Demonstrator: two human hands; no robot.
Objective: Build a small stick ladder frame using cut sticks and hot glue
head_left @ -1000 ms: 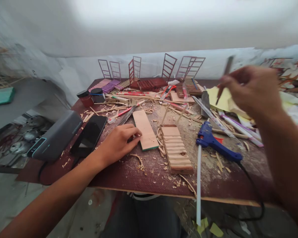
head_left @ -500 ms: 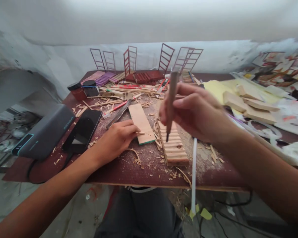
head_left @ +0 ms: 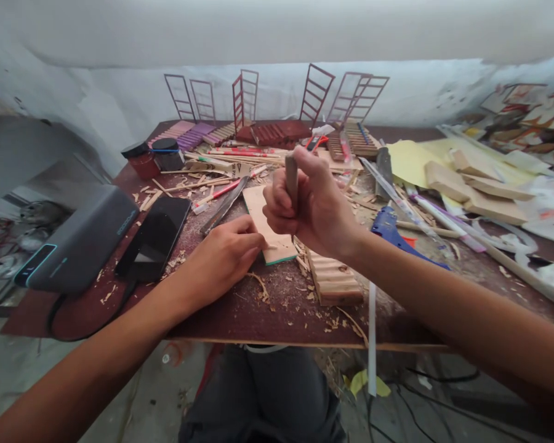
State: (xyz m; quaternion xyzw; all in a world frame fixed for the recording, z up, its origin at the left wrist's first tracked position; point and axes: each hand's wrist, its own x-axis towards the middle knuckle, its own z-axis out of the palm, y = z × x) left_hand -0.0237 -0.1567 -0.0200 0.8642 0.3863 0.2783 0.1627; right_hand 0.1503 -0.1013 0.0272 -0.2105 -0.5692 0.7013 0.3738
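Honestly, the grooved block [head_left: 335, 280] looks cut but the flat board [head_left: 256, 207] beside it on the table [head_left: 240, 320] seems mostly bare, right hand [head_left: 311, 206] clenched round a wooden-handled tool [head_left: 292, 181], left hand [head_left: 226, 255] curled, can't tell if gripping.

Board [head_left: 257, 206] smooth matt wd; grooved block [head_left: 335, 280] ridged wd; phone [head_left: 154, 240] w/ glossy scrn; tool [head_left: 291, 184] prob. matt wd, blurry.

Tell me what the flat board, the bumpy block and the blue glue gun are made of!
The flat board seems to be smooth wood, judging by its pale tan face; its green near edge may be paint. The bumpy block looks like bare wood: a dark knot shows. The blue glue gun is probably hard, smooth plastic, given its even color.
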